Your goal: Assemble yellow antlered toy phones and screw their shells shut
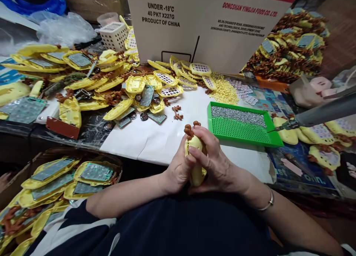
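Note:
Both hands squeeze one yellow toy shell (196,174) with brown antler pieces (189,130) at its top, held upright near my body at the table's front edge. My left hand (178,170) wraps its left side, thumb across the front. My right hand (215,156) covers the right side, fingers pressed over the top; a silver bangle (267,202) sits on that wrist.
A green tray (239,131) with tiny screws lies just right of the hands. A hanging electric screwdriver (314,115) points at its corner. Yellow shells and circuit boards (111,81) pile at left and back. A cardboard box (205,22) stands behind. Below left, a bin (69,178) holds several assembled shells.

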`<act>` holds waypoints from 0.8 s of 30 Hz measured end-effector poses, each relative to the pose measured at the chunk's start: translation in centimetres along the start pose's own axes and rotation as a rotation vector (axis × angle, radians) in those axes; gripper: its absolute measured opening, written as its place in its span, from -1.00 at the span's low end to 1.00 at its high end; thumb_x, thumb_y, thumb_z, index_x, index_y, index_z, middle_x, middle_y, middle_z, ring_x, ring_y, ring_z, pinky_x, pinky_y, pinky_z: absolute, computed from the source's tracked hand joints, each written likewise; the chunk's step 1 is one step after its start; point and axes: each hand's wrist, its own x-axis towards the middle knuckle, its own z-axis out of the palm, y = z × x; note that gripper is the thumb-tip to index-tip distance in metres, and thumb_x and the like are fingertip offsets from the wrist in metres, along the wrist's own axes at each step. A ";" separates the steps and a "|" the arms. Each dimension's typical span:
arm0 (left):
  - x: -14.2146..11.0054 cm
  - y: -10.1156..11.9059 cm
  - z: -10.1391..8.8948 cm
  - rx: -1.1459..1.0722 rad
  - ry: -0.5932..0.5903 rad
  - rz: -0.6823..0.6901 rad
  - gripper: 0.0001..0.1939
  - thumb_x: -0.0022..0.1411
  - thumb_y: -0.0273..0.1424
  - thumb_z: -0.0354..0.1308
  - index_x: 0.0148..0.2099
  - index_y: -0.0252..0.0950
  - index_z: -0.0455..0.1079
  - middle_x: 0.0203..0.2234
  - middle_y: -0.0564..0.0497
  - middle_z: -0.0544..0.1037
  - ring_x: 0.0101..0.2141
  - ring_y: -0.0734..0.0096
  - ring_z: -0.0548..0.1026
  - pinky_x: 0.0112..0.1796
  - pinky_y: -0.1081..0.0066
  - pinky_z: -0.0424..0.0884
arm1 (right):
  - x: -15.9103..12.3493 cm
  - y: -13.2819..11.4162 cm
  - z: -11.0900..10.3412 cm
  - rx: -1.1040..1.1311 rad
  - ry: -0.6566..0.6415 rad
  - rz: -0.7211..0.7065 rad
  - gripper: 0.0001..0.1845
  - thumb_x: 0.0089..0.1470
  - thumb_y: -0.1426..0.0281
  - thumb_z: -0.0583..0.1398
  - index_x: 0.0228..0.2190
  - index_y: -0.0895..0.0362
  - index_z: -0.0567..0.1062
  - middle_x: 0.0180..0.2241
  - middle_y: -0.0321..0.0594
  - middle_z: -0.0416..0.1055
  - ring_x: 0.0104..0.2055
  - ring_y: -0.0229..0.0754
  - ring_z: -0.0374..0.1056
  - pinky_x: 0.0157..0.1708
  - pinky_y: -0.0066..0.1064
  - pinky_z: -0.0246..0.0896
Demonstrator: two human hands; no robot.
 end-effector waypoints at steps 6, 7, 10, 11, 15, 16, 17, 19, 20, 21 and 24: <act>-0.5 -0.1 0.1 -0.053 0.094 -0.056 -0.31 0.09 0.18 0.13 0.10 -0.17 0.38 0.04 -0.03 0.50 0.13 0.14 0.43 0.16 0.33 0.37 | 0.2 -0.2 2.0 -0.078 0.151 -0.011 0.04 -0.06 -0.08 0.26 0.28 0.04 -0.05 0.24 0.09 -0.13 0.34 0.21 -0.11 0.23 0.14 0.09; -0.5 -0.3 0.0 -0.045 0.106 -0.076 -0.33 0.12 0.20 0.07 0.06 -0.17 0.41 0.02 -0.03 0.51 0.14 0.17 0.42 0.19 0.34 0.32 | 0.2 -0.3 2.2 -0.079 0.171 -0.015 0.03 -0.07 -0.06 0.27 0.28 0.06 -0.03 0.22 0.09 -0.10 0.33 0.20 -0.09 0.23 0.13 0.11; -0.6 -0.6 -0.3 -0.051 0.190 -0.159 -0.35 0.19 0.21 -0.05 -0.04 -0.20 0.48 -0.05 -0.03 0.55 0.18 0.23 0.36 0.26 0.34 0.20 | 0.1 -0.4 2.6 -0.089 0.196 -0.001 0.01 -0.07 -0.01 0.29 0.27 0.09 0.02 0.22 0.11 -0.07 0.32 0.22 -0.06 0.20 0.18 0.12; -0.5 -0.7 -0.4 -0.058 0.221 -0.185 -0.37 0.21 0.20 -0.04 -0.07 -0.20 0.49 -0.06 -0.03 0.55 0.19 0.23 0.36 0.27 0.34 0.19 | 0.1 -0.5 2.8 -0.097 0.199 0.011 -0.02 -0.06 -0.01 0.28 0.26 0.07 0.03 0.23 0.11 -0.07 0.31 0.24 -0.06 0.19 0.21 0.12; -0.1 -0.8 -0.4 -0.070 0.260 -0.188 -0.48 0.23 0.12 0.04 -0.10 -0.18 0.52 -0.09 0.01 0.57 0.15 0.25 0.40 0.25 0.36 0.24 | -0.1 -0.5 3.1 -0.119 0.200 0.035 -0.07 -0.03 0.02 0.26 0.26 0.05 0.03 0.23 0.12 -0.08 0.32 0.25 -0.06 0.19 0.27 0.09; 0.0 -0.9 -0.3 -0.071 0.253 -0.173 -0.48 0.24 0.12 0.03 -0.09 -0.17 0.52 -0.11 0.01 0.57 0.14 0.26 0.41 0.24 0.36 0.26 | -0.1 -0.5 3.2 -0.121 0.192 0.033 -0.05 -0.02 0.03 0.26 0.27 0.07 0.01 0.23 0.14 -0.09 0.33 0.25 -0.09 0.20 0.26 0.09; 0.0 -0.9 -0.3 -0.069 0.241 -0.158 -0.48 0.25 0.11 0.01 -0.08 -0.16 0.51 -0.11 0.02 0.57 0.14 0.26 0.41 0.23 0.36 0.26 | -0.1 -0.5 3.3 -0.124 0.184 0.030 -0.02 -0.02 0.04 0.26 0.28 0.10 -0.02 0.23 0.16 -0.11 0.35 0.25 -0.13 0.21 0.24 0.09; 0.0 -0.9 -0.3 -0.037 0.210 -0.133 -0.47 0.27 0.10 -0.03 -0.05 -0.18 0.49 -0.10 0.01 0.55 0.13 0.26 0.41 0.23 0.35 0.26 | -0.2 -0.6 3.5 -0.130 0.174 0.026 0.02 -0.02 0.05 0.26 0.29 0.16 -0.07 0.24 0.20 -0.14 0.37 0.24 -0.20 0.23 0.19 0.10; -0.1 -0.8 -0.3 -0.012 0.185 -0.113 -0.45 0.27 0.12 -0.03 -0.03 -0.18 0.47 -0.09 0.00 0.54 0.12 0.24 0.42 0.22 0.34 0.27 | -0.2 -0.7 3.6 -0.131 0.174 0.031 0.03 -0.02 0.06 0.27 0.30 0.17 -0.09 0.25 0.21 -0.15 0.37 0.23 -0.20 0.23 0.18 0.11; -0.1 -0.7 -0.4 0.015 0.149 -0.089 -0.43 0.24 0.14 -0.01 -0.01 -0.19 0.45 -0.06 -0.01 0.52 0.11 0.21 0.42 0.20 0.31 0.30 | -0.3 -0.9 3.7 -0.129 0.175 0.041 0.04 -0.02 0.07 0.27 0.30 0.15 -0.10 0.26 0.21 -0.15 0.38 0.24 -0.19 0.22 0.17 0.12; -0.4 -0.2 -0.9 0.104 0.017 -0.069 -0.39 0.09 0.09 0.23 0.05 -0.19 0.38 -0.03 -0.05 0.48 0.06 0.11 0.45 0.10 0.21 0.40 | -0.7 -1.4 3.7 -0.090 0.199 0.093 0.13 -0.05 -0.01 0.28 0.33 0.09 -0.19 0.30 0.16 -0.18 0.39 0.27 -0.18 0.23 0.20 0.11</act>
